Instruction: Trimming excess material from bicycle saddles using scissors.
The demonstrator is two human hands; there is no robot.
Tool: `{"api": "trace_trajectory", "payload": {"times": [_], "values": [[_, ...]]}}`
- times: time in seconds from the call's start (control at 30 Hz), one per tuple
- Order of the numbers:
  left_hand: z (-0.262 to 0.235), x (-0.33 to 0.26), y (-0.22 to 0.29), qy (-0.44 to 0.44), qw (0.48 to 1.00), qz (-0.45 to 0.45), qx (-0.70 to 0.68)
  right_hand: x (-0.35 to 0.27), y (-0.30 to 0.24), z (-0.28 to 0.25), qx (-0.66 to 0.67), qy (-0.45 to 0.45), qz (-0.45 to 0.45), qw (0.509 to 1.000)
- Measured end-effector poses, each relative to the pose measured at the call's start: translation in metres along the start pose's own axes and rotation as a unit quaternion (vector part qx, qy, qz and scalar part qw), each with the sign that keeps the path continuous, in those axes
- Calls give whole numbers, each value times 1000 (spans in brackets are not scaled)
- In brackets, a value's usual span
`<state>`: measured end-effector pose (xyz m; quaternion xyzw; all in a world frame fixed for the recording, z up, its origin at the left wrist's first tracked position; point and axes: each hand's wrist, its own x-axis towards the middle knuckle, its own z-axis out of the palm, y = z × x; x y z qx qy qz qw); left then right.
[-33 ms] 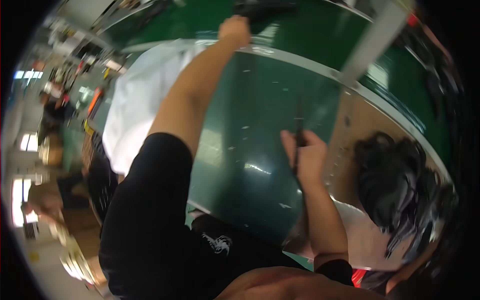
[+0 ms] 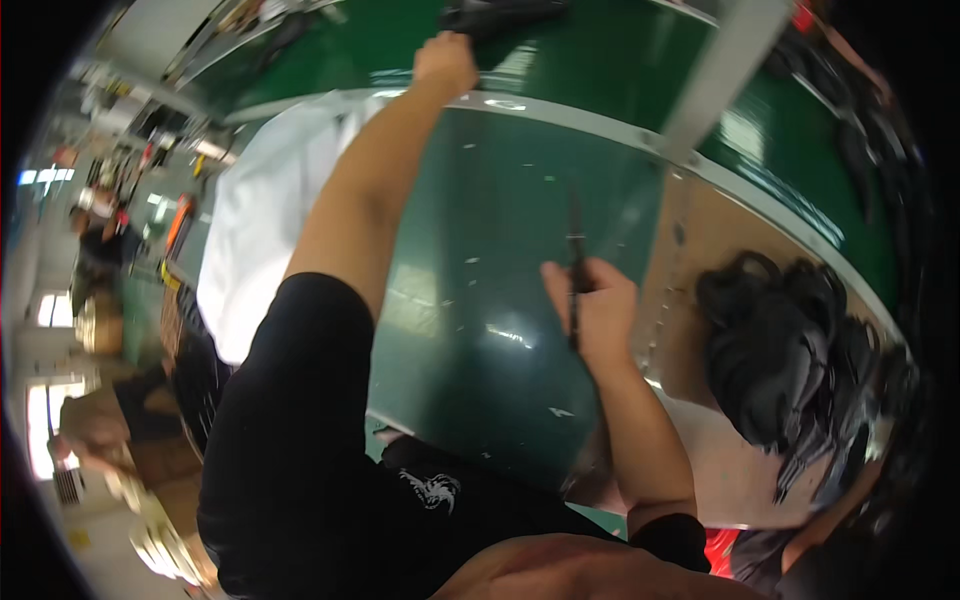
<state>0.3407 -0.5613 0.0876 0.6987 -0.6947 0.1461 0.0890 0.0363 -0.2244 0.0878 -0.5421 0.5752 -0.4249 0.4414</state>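
Note:
My left hand (image 2: 446,66) is stretched far forward over the pale rim of the worktable, at the near end of a black soft-looking item (image 2: 505,14) on the green belt. Its fingers look curled onto that item, whose kind I cannot make out. Over the right half of the dark green tabletop (image 2: 470,300), my right hand (image 2: 606,308) is closed around a slim dark tool with a pointed blade (image 2: 575,225). The blade points away from me, and the fingers partly cover the handle.
Right of my right hand, a heap of black strappy items (image 2: 770,350) lies on a brown board (image 2: 680,300). White cloth (image 2: 265,200) covers the table's left side. A grey post (image 2: 720,80) rises at the far rim. Another person (image 2: 105,235) is in the left background.
The whole scene sits slightly further left in the picture and looks sharper. Both hands keep their grip and pose.

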Motion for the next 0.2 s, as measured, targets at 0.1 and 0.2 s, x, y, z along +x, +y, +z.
{"api": "trace_trajectory", "payload": {"times": [0.1,0.2], "values": [[19,33,45,45,998,-25,38,1,19,-8,-2,9,-3,1000],[29,60,76,104,993,-55,28,2,14,-11,-38,35,-35,998]]}}
